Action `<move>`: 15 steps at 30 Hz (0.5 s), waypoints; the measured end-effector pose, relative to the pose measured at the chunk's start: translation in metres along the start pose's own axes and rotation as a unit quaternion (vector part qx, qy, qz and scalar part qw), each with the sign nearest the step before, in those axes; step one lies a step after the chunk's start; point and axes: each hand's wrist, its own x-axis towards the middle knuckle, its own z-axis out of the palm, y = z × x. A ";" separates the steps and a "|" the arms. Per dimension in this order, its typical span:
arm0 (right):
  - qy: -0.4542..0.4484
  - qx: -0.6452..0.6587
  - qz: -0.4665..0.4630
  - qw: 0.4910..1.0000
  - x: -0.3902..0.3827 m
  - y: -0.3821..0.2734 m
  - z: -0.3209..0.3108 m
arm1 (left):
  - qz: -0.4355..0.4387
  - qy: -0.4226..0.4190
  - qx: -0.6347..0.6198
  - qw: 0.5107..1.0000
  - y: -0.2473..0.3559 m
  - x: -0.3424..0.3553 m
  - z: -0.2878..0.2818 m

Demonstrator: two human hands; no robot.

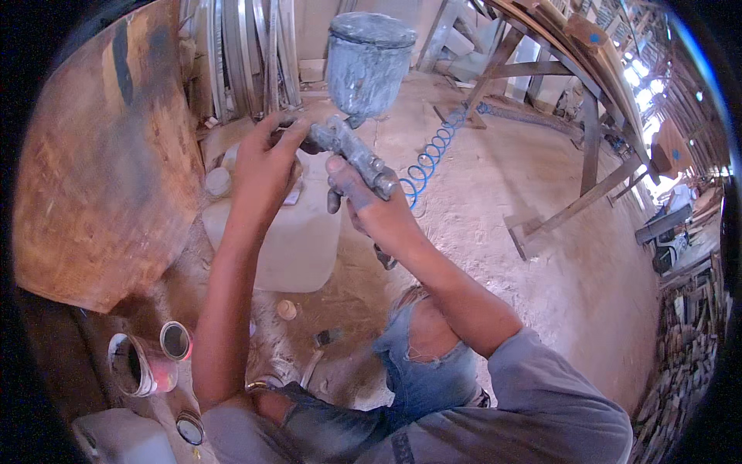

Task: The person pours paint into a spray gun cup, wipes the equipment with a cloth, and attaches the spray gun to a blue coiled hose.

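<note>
Spray gun (357, 153), one, grey cup (369, 73) on top; held in right grip (380, 207), left grip (269, 151) at its front end. Blue coiled hose (421, 170), beyond. Pale plastic container (301, 236), on floor (572, 309). Open can (161, 374), lower left.

We see a pale blue-grey, streaked cylindrical cup (369, 73), a bright blue coiled hose (439, 144), and a brown flat board (100, 193) blotched orange and black.

1. The spray gun (355, 152) is showing dull, scuffed metal.
2. Its cup (369, 71) is wearing rough, matt smears.
3. The coiled hose (454, 118) is probably showing smooth plastic.
4. The jug (297, 243) is showing cloudy plastic.
5. The board (116, 193) is showing stained wood.
</note>
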 end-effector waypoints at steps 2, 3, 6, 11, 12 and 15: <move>-0.008 -0.005 -0.006 1.000 0.001 0.000 -0.002 | -0.017 0.000 0.017 1.000 0.002 -0.002 -0.001; -0.006 -0.008 -0.003 1.000 -0.001 -0.001 -0.003 | -0.004 0.006 0.017 1.000 -0.001 -0.001 0.001; -0.006 -0.009 -0.015 1.000 -0.002 -0.003 -0.001 | 0.039 0.029 0.036 0.998 -0.002 0.000 0.002; -0.015 -0.065 -0.026 0.997 0.010 0.004 -0.005 | 0.035 0.005 0.074 0.997 0.006 -0.010 -0.004; -0.012 -0.046 -0.033 0.998 0.009 0.003 -0.006 | 0.038 0.000 0.060 0.997 0.022 -0.005 -0.004; -0.003 0.006 -0.075 0.997 -0.004 0.004 -0.004 | 0.059 0.038 0.099 0.993 0.003 -0.004 -0.002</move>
